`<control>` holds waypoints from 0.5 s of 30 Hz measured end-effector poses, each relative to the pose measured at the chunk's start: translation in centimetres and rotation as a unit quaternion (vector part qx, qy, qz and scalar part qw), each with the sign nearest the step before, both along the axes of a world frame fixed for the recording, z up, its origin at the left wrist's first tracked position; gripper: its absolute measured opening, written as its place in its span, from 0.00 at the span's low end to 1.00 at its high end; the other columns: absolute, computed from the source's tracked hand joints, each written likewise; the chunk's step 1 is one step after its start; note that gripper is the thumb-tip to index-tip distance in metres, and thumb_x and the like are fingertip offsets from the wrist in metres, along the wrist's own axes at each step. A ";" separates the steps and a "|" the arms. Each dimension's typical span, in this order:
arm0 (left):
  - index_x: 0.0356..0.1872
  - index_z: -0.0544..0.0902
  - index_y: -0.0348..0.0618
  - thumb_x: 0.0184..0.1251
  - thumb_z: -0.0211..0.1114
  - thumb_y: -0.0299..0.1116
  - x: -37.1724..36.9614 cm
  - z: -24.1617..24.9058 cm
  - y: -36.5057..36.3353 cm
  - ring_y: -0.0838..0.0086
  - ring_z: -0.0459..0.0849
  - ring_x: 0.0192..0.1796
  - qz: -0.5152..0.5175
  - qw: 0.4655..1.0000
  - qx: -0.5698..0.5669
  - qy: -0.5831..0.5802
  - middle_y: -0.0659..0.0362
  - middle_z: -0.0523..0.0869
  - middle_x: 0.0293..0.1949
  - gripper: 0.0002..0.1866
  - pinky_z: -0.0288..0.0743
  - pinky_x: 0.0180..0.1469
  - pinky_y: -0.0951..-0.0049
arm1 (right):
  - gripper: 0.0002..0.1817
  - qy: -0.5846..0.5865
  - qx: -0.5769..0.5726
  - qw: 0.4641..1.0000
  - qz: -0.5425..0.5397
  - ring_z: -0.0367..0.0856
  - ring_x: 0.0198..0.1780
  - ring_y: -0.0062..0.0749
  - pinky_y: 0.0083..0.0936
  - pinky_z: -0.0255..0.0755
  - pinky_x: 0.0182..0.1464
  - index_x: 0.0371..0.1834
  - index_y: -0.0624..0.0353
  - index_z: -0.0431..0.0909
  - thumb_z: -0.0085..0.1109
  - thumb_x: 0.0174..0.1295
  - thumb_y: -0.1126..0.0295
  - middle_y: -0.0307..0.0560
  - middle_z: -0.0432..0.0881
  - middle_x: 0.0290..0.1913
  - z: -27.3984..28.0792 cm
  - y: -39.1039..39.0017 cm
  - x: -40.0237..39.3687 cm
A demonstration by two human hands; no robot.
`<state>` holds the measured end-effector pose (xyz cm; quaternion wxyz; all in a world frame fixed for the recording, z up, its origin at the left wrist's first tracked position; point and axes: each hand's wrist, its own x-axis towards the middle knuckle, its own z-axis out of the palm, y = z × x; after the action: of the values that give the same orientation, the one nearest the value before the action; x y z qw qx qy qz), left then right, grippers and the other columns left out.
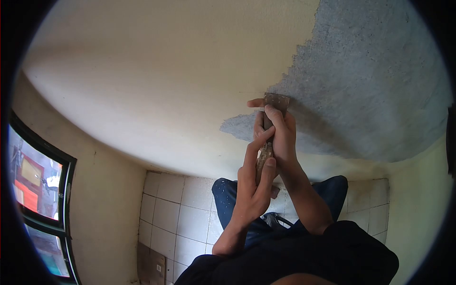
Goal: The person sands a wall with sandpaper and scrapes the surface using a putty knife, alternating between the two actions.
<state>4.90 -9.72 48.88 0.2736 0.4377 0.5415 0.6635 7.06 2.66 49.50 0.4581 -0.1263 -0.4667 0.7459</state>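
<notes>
A scraper [277, 99] with a wide, flat, stained blade and a worn handle is held up against the wall. Wrapped round its lower handle is my left hand [255, 183]. Higher up, near the blade, my right hand [281, 130] grips the same tool, with one finger reaching out to the left beside the blade. The blade lies at the edge between cream paint [180, 71] and a bare grey patch [370, 80]. A smaller grey strip [240, 126] shows just left of my hands.
Below are my bent knees in dark blue trousers [225, 194] over a white tiled floor [166, 213]. A dark-framed window [69, 190] is on the left. A brown board [151, 266] lies at the lower left. Walls stand on both sides.
</notes>
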 end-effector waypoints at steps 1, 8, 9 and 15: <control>0.79 0.65 0.40 0.86 0.48 0.33 0.0 -0.3 0.1 0.89 0.62 0.25 0.003 1.000 0.007 0.001 0.70 0.71 0.27 0.25 0.53 0.27 0.82 | 0.21 0.003 -0.004 1.000 0.003 0.67 0.18 0.15 0.19 0.62 0.20 0.51 0.65 0.85 0.44 0.81 0.61 0.34 0.70 0.19 0.0 0.0 0.0; 0.79 0.66 0.40 0.88 0.47 0.35 0.6 -0.8 0.5 0.91 0.59 0.24 0.015 0.999 0.037 -0.019 0.72 0.69 0.25 0.24 0.50 0.25 0.82 | 0.24 0.007 0.009 1.000 -0.001 0.65 0.16 0.13 0.19 0.61 0.18 0.49 0.65 0.86 0.45 0.83 0.56 0.32 0.69 0.17 -0.2 0.3 -0.3; 0.79 0.66 0.40 0.88 0.47 0.36 0.6 -0.8 0.5 0.91 0.59 0.23 0.014 0.999 0.041 -0.024 0.72 0.69 0.25 0.24 0.49 0.25 0.82 | 0.24 0.004 0.011 1.000 -0.007 0.64 0.16 0.13 0.19 0.61 0.18 0.48 0.65 0.87 0.45 0.83 0.57 0.32 0.69 0.17 -0.1 0.3 -0.3; 0.78 0.66 0.38 0.87 0.47 0.34 0.9 -0.7 0.7 0.91 0.58 0.22 0.029 0.998 0.049 -0.029 0.73 0.68 0.22 0.24 0.49 0.24 0.81 | 0.26 -0.024 0.015 0.999 -0.044 0.64 0.18 0.12 0.20 0.58 0.21 0.42 0.65 0.89 0.46 0.83 0.56 0.30 0.69 0.19 0.2 0.3 -0.4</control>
<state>5.79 -9.06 48.18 0.2478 0.4154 0.5127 0.7093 6.66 2.91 49.68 0.4813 -0.1576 -0.4821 0.7149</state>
